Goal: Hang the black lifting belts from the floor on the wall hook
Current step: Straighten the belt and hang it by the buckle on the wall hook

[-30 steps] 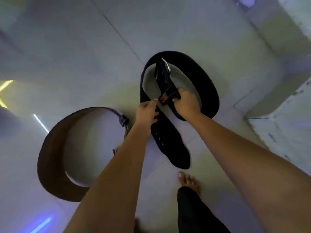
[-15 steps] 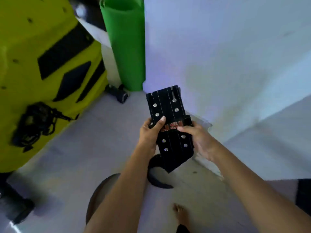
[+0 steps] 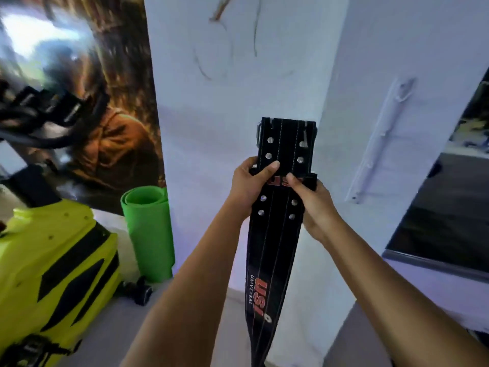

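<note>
A black lifting belt (image 3: 275, 234) with red lettering and metal rivets hangs upright in front of a white wall corner, its buckle end on top. My left hand (image 3: 250, 185) grips its left edge, thumb across the front. My right hand (image 3: 312, 201) grips the right edge at the same height. A white wall hook rack (image 3: 383, 136) is mounted on the wall to the upper right of the belt, apart from it. The belt's lower end runs out of the bottom of the view.
A rolled green mat (image 3: 148, 234) stands against the wall at the left. A yellow and black machine housing (image 3: 53, 266) fills the lower left. A dark poster (image 3: 111, 123) covers the left wall. A dark opening (image 3: 449, 202) lies at the right.
The belt has been lifted from the floor to chest height with both hands. My view has swung up from the floor to the wall, and the hook rack has come into sight.
</note>
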Demonstrator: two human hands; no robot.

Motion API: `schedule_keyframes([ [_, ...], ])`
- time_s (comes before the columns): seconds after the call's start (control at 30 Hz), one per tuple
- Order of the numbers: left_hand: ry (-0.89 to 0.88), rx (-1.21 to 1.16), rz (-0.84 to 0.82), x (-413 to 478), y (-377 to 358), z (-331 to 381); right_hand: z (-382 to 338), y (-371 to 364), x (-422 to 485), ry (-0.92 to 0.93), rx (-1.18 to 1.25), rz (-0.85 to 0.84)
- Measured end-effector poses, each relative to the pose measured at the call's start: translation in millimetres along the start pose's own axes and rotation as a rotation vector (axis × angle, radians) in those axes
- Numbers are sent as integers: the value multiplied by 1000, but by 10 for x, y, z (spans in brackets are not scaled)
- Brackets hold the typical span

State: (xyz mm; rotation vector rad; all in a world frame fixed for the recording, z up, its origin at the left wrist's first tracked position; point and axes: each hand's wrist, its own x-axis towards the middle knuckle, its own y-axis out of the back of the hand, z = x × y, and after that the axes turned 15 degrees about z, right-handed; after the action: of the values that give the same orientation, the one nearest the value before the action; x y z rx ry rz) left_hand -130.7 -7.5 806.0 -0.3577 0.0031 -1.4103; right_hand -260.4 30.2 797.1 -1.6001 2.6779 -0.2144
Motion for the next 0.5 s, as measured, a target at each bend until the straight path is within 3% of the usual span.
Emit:
schedule_keyframes([
  [0.2, -151, -52, -154, -254, -832, 724, -716, 622, -80, 48, 103, 119],
  [0.5, -174, -136, -370, -603, -1592, 1218, -1824, 1275, -74, 257, 271, 293],
])
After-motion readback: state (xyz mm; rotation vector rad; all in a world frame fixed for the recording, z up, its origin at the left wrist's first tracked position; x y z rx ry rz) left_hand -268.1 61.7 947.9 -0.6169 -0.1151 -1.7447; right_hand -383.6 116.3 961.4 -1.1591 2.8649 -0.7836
